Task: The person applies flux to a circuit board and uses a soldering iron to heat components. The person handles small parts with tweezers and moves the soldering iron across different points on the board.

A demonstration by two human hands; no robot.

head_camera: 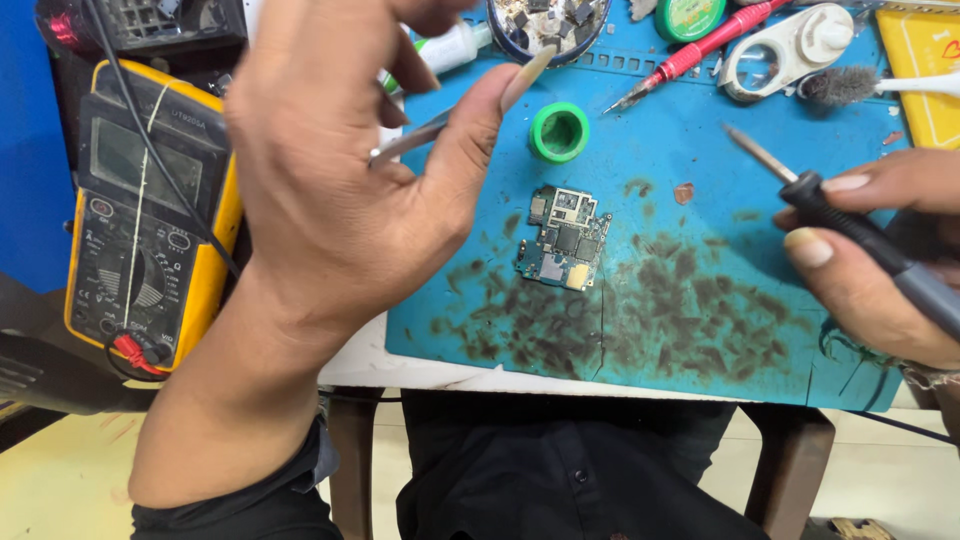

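Your right hand closes its grip around a soldering iron, the tip angled up and away from you, raised above the blue mat. Your left hand pinches slim metal tweezers between thumb and fingers, held above the surface. Between the two grips, lower and nearer your left thumb, a small circuit board lies flat on the scorched mat. Just beyond the board sits a green ring-shaped spool. Left of your left hand rests a yellow multimeter.
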